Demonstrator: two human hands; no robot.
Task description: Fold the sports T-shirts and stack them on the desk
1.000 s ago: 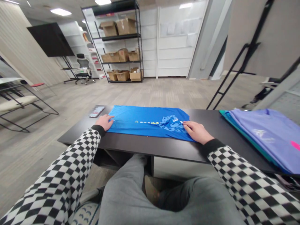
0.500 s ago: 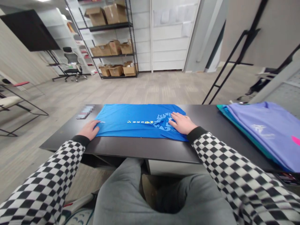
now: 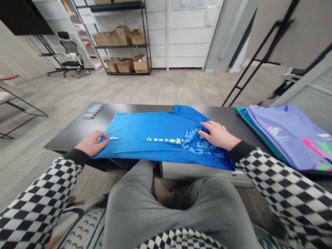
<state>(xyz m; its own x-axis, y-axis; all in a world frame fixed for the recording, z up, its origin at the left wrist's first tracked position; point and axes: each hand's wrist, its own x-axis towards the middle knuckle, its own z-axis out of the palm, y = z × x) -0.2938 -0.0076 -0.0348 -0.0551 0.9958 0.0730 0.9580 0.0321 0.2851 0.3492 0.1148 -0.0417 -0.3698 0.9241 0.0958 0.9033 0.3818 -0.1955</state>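
Left hand point(image 3: 92, 143) has its thumb and forefinger closed on the light-blue end of a blue shirt point(image 3: 140, 126), beside a small white mark. Right hand point(image 3: 220, 135) reaches over the darker end, its thumb and forefinger at the cloud-patterned patch point(image 3: 198, 140); whether those fingers pinch the cloth or only press on it, I cannot tell. Between the two hands the shirt stretches sideways, a row of white and yellow lettering point(image 3: 166, 140) across its middle.

Half a second earlier, the shirt lay flat, its near edge on the dark table point(image 3: 70, 131) with a bare strip between that edge and the person. Now the near edge, on the person's side of both hands, reaches out past the tabletop, above a pale drawer front point(image 3: 199, 171). Its far edge has drawn in closer to the hands, baring tabletop behind it, and a dark-blue flap point(image 3: 184, 109) stands out beyond the right hand and to its left. The right hand has gone from lying spread over the patch to the patch's right side.

Beyond the left hand, a phone point(image 3: 93, 110) remains on the table. To the right of the right hand, a purple shirt point(image 3: 282, 128) still lies over teal cloth point(image 3: 241, 111).
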